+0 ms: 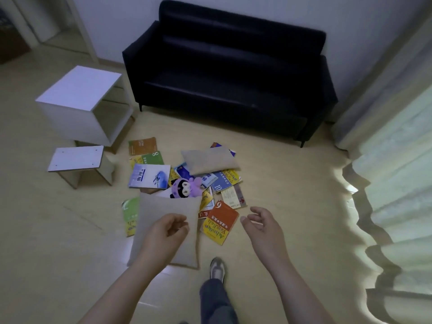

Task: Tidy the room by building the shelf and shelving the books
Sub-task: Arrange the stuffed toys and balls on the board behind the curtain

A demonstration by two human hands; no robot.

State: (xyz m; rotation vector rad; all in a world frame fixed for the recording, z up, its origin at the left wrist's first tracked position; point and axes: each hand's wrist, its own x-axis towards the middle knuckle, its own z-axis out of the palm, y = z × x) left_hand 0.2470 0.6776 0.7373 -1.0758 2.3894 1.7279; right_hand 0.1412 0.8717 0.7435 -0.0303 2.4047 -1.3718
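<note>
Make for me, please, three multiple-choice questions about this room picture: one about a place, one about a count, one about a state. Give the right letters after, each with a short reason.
1. Where does the purple plush toy lie?
A. on the sofa
B. on top of the white shelf
C. on the pile of books on the floor

2. How many beige cushions lie on the floor?
A. one
B. two
C. four

3. How is the right hand?
A. open, holding nothing
B. gripping an orange book
C. pressing on a cushion

Answers:
1 C: the toy rests among the books, between the cushions.
2 B: one cushion is below the left hand, the other lies farther off, nearer the sofa.
3 A: its fingers are relaxed and nothing is in them.
</note>
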